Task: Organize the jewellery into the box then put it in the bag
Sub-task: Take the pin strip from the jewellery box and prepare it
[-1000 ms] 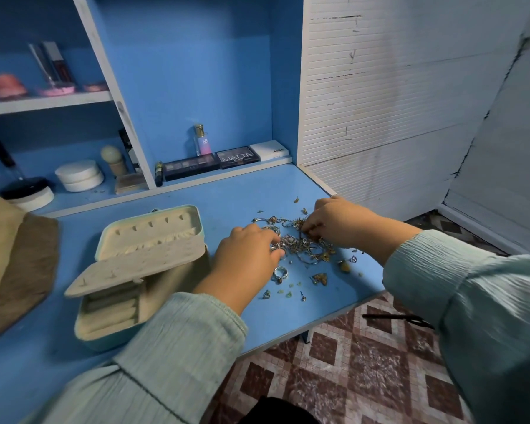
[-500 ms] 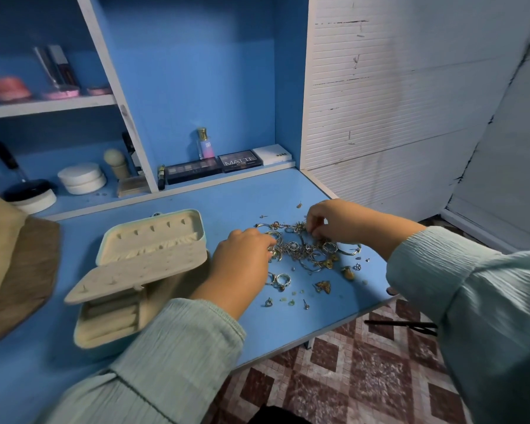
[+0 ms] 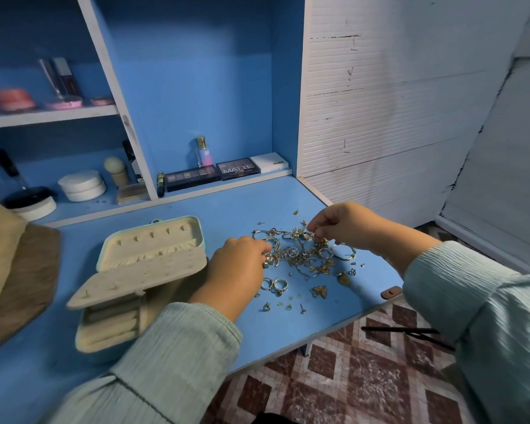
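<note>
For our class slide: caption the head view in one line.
Both hands, left hand and right hand, pick through tangled jewellery beside the open box.

Brown bag (image 3: 16, 270) cut off at left edge — left hand's (image 3: 237, 267) fingertips hidden in the jewellery (image 3: 303, 255).

From my feed the jewellery pile (image 3: 303, 255) looks like shiny gold and silver metal. The box (image 3: 141, 270) lining reads matt and velvety, the blue tabletop (image 3: 242, 206) smooth with slight sheen, my sleeves (image 3: 178, 356) crinkly cloth.

Box (image 3: 141, 270) left of jewellery (image 3: 303, 255) (on table (image 3: 227, 206))
</note>
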